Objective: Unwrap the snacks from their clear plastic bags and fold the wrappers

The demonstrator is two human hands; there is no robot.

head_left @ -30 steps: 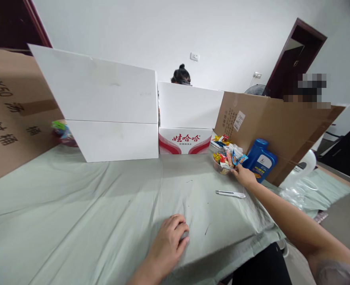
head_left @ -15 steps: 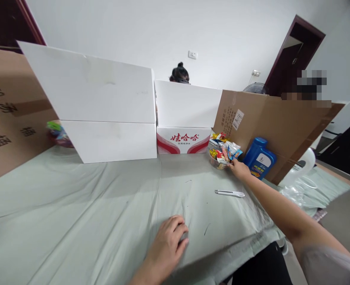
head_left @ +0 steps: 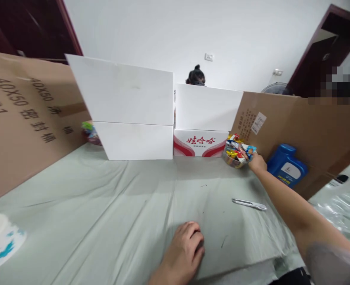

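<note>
My right hand (head_left: 257, 163) reaches out to the far right of the table. Its fingers are closed at the rim of a clear round bowl (head_left: 233, 161) heaped with small wrapped snacks (head_left: 238, 151). Just right of that hand leans a blue oil bottle (head_left: 288, 168) with a white label. A white utility knife (head_left: 249, 204) lies on the cloth, nearer to me than the bowl. My left hand (head_left: 184, 251) rests on the cloth at the front middle, fingers curled toward the thumb; what is inside them, if anything, is hidden in shadow.
White panels (head_left: 133, 118), a red-and-white carton (head_left: 201, 143) and brown cardboard (head_left: 282, 118) wall the back and right; more cardboard (head_left: 29, 118) stands left. A colourful packet pile (head_left: 90, 132) sits by the left panel. A white-and-blue tub (head_left: 2, 241) is cut off at left. Behind, a person's head (head_left: 196, 75) shows.
My view has swung left, so everything appears further right and the white-and-blue tub has come into sight. Both hands keep about the same places on the table.
</note>
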